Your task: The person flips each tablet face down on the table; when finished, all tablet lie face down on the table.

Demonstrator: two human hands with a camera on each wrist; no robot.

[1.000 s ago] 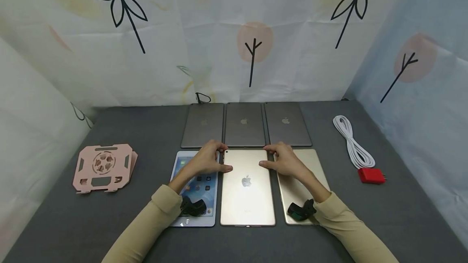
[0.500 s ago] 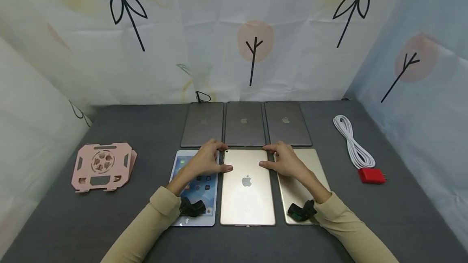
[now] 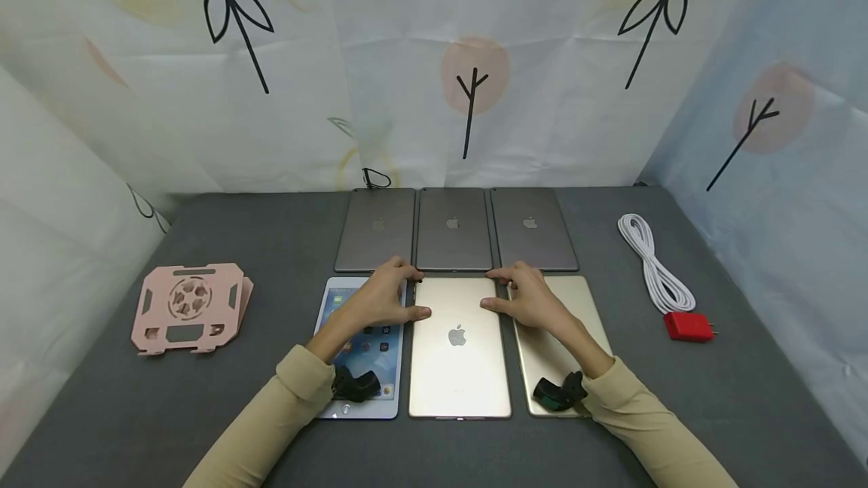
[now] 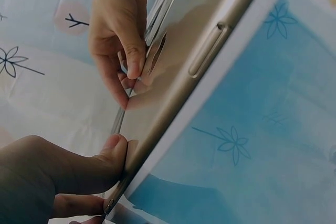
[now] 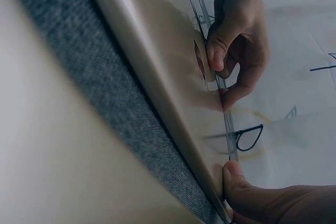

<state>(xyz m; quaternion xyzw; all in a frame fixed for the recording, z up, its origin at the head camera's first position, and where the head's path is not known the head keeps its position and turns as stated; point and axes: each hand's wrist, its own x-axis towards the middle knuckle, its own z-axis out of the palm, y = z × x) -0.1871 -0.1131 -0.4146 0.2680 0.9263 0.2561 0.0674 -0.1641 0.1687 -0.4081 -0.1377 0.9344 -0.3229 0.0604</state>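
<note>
A gold tablet (image 3: 459, 376) lies back up in the middle of the front row, its apple logo showing. My left hand (image 3: 388, 298) grips its far left corner, thumb on the back and fingers at the edge. At the far right corner, my right hand (image 3: 532, 298) pinches it the same way. Both wrist views show the thumbs pressed on the tablet's rim; the fingertips beneath are partly hidden. Under my left forearm is a white tablet (image 3: 389, 367), its screen lit. Another gold tablet (image 3: 585, 315) lies beneath my right hand and wrist.
Behind stand three grey tablets in a row: left (image 3: 375, 243), middle (image 3: 453, 243) and right (image 3: 536, 243). A pink folding stand (image 3: 227, 292) is at the left. To the right lie a coiled white cable (image 3: 654, 266) and a red charger plug (image 3: 689, 326).
Both hands stay at the gold tablet's far corners. Only the head view has shifted very slightly.
</note>
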